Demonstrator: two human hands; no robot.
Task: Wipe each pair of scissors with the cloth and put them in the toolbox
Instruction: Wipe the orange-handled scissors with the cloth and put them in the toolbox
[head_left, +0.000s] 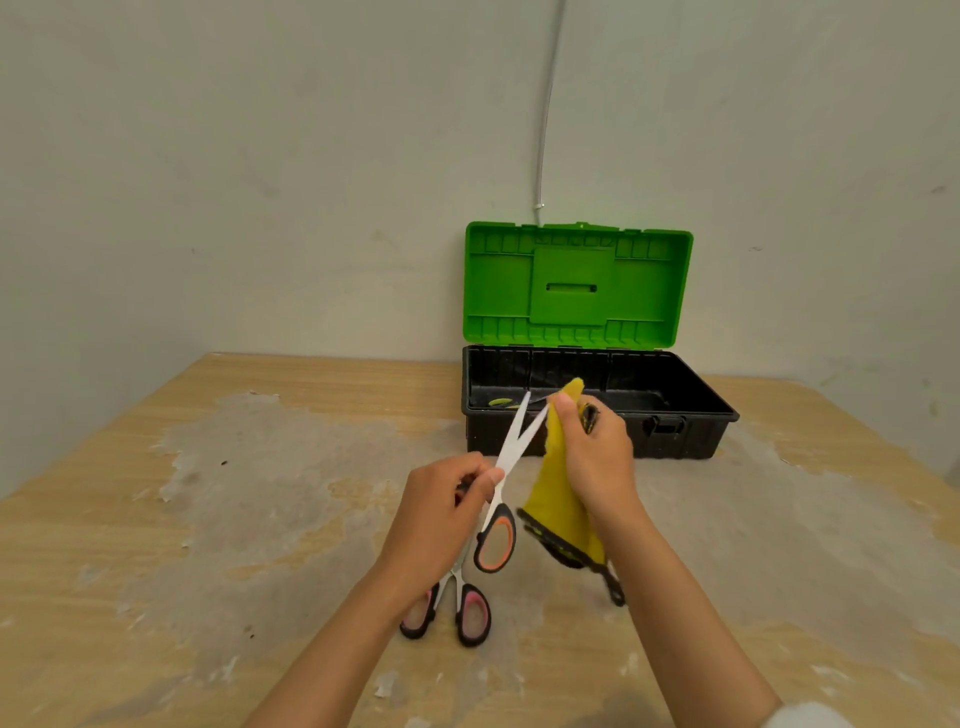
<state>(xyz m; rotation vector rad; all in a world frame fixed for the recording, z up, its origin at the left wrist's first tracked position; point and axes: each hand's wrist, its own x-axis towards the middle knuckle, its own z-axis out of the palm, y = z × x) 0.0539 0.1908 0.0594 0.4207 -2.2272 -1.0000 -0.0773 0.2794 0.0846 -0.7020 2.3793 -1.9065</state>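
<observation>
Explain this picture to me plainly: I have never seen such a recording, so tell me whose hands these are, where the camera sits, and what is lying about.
There is no machine here. A person wears one camera on the head, looking forward and down at their own bare hands.

The left hand grips the orange scissors, blades spread open. The right hand pinches a yellow cloth against one blade to wipe it.

On the worn wooden table lie pink scissors, below the left hand, and a dark pair, partly hidden behind the cloth.

At the back stands the toolbox, its green lid up. Something yellow-green lies inside; I cannot tell what.
</observation>
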